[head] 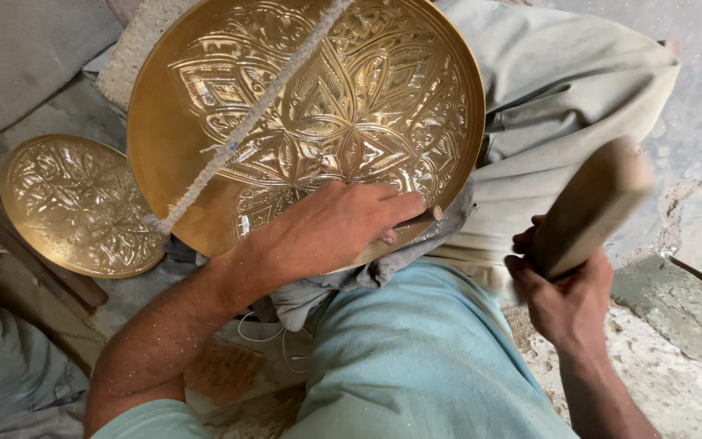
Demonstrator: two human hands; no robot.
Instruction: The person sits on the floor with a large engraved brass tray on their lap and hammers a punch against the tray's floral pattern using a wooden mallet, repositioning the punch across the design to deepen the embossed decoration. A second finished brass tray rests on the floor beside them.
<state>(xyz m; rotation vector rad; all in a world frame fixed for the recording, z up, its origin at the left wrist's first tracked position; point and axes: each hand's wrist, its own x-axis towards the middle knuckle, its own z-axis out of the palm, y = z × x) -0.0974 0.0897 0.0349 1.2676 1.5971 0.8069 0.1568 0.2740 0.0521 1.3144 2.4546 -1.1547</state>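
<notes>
Head view. My left hand (331, 228) lay palm down on the lower part of a large engraved brass plate (205, 97), its fingers (392, 203) curled around a thin punch-like tool (428, 215), of which only the tip showed past my fingertips; the hand covered the rest of the tool. The plate stood tilted across my lap, propped on a grey cloth (383, 260) over my knee, and its face bore a star-and-flower pattern in relief. A pale twisted cord (245, 122) ran slantwise over the plate from its upper rim to its lower left edge.

My right hand (566, 301) was raised to the right of the plate, well apart from it, and closed fully around the handle of a wooden mallet (591, 207); the mallet head was blurred. A second, smaller engraved brass plate (75, 203) lay on the ground to the left, just beside the large one, resting on dark wooden strips (50, 272). My light blue trouser leg (416, 358) filled the lower middle of the view, and rough stone flooring (676, 349) showed at right.
</notes>
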